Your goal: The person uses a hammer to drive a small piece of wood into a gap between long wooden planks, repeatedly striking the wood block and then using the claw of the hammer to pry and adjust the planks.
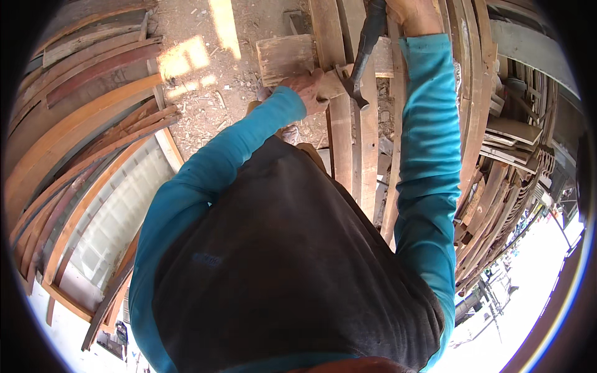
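Observation:
My left hand [305,90] is closed on a short piece of pale wood [333,86] that lies across long planks. My right hand [416,15] reaches to the top edge of the view and is partly cut off. It grips a hammer [369,40] with a black handle. The dark, claw-like metal head [356,90] is beside the short piece's right end; I cannot tell whether they touch. Beyond my left hand, a wider short board [287,57] lies crosswise by the planks.
Long planks [365,143] run away from me under the work. Stacked boards [93,118] fill the left side, with a pale panel [115,217] among them. More lumber [497,205] is piled at right. Wood chips litter the dirt floor [208,112].

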